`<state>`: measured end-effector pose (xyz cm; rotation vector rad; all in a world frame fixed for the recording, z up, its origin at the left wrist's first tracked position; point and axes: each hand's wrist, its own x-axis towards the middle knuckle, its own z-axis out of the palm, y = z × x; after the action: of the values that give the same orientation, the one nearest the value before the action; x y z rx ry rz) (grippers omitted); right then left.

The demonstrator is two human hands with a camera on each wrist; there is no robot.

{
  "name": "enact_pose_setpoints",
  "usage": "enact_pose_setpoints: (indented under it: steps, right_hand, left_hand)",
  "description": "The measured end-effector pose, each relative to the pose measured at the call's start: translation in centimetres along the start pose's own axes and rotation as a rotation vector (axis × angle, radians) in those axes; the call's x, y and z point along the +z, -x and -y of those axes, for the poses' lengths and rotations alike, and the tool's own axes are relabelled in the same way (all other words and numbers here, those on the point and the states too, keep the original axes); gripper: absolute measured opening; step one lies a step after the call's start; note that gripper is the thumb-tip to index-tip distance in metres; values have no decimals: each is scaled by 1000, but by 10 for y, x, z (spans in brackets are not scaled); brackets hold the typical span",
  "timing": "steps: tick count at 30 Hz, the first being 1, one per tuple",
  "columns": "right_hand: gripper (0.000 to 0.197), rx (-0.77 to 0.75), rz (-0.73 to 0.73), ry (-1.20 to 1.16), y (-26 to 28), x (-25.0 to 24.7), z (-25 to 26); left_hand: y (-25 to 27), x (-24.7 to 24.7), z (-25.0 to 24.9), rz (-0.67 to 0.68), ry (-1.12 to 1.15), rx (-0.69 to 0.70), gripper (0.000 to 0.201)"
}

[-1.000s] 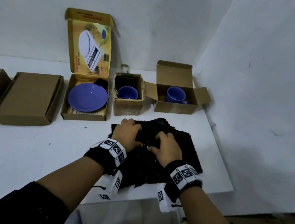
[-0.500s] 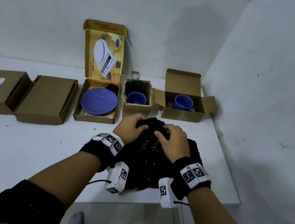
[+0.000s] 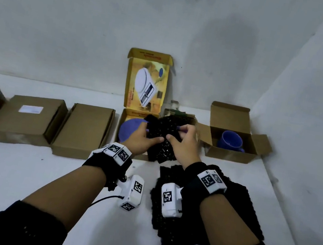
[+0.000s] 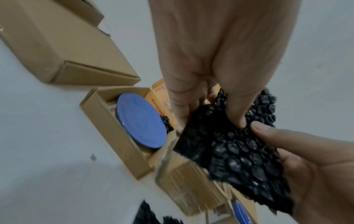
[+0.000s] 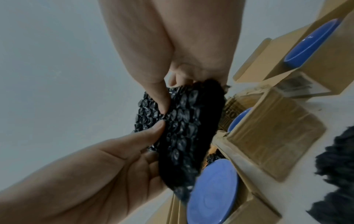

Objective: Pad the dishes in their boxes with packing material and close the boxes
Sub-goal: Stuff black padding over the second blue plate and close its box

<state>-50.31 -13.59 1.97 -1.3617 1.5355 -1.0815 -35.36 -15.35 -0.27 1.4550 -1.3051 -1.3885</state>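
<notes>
Both hands hold one piece of black bubble wrap (image 3: 162,131) in the air over the open boxes. My left hand (image 3: 150,138) pinches its left edge, thumb against fingers, and my right hand (image 3: 176,139) pinches its right edge. In the left wrist view the bubble wrap (image 4: 235,151) hangs just right of the blue plate (image 4: 141,122), which lies in its open box (image 4: 114,136). The right wrist view shows the wrap (image 5: 184,124) above the plate (image 5: 212,191) and beside the small box with a blue cup (image 5: 237,119). That small box is mostly hidden in the head view.
A pile of black bubble wrap (image 3: 227,209) lies on the white table under my right wrist. An open box with a blue mug (image 3: 231,141) stands at the right by the wall. Closed cardboard boxes (image 3: 83,130) sit at the left. The yellow lid (image 3: 145,85) stands upright.
Both hands have lifted one piece of bubble wrap off the pile and carried it away from me, over the plate box and the small cup box.
</notes>
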Motion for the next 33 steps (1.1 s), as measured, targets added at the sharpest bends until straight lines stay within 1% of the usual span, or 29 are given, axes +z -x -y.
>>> enact_pose_setpoints:
  steps: [2, 3, 5, 6, 8, 11, 13, 16, 18, 21, 23, 25, 27, 29, 31, 33]
  right_hand:
    - [33, -61, -12, 58, -10, 18, 4]
    - [31, -97, -5, 103, -15, 26, 5]
    - [24, -135, 67, 167, -21, 41, 7]
    - [26, -129, 128, 172, -24, 48, 8]
    - [39, -94, 223, 177, -28, 59, 9]
    - [49, -38, 263, 218, -36, 74, 12]
    - [49, -33, 264, 256, -43, 81, 14]
    - [35, -136, 241, 412, -55, 89, 14]
    - [27, -189, 221, 464, -62, 92, 15]
    - [21, -249, 220, 443, -73, 95, 17]
    - [18, -234, 244, 405, -78, 97, 19]
    - [22, -167, 250, 294, -83, 101, 17]
    - [30, -112, 228, 205, -91, 104, 13]
    - [31, -92, 176, 187, -99, 107, 11]
    - [26, -93, 110, 221, -106, 110, 8]
    - [17, -94, 52, 287, -112, 112, 2]
  left_hand:
    - [-9, -20, 1, -77, -14, 25, 45]
    - [-11, -30, -2, -94, -8, 42, 43]
    - [-20, -49, 0, -121, -93, 115, 42]
    - [-22, -59, 2, -118, -151, 176, 42]
    - [-25, -77, 4, -60, -199, 269, 48]
    - [-30, -100, 9, 4, -252, 317, 53]
    - [-33, -110, 8, 49, -299, 343, 51]
    - [-40, -118, 5, 82, -352, 384, 42]
    - [-45, -122, 5, 83, -418, 386, 41]
    - [-56, -128, 11, 21, -585, 369, 41]
    - [-64, -129, 14, -2, -634, 377, 35]
    - [-70, -128, 11, -4, -566, 369, 28]
    - [-75, -126, 9, 9, -478, 322, 24]
    - [-83, -125, 11, 11, -437, 283, 31]
    - [-91, -124, 15, -2, -417, 262, 35]
    - [-100, -121, 17, -59, -436, 261, 32]
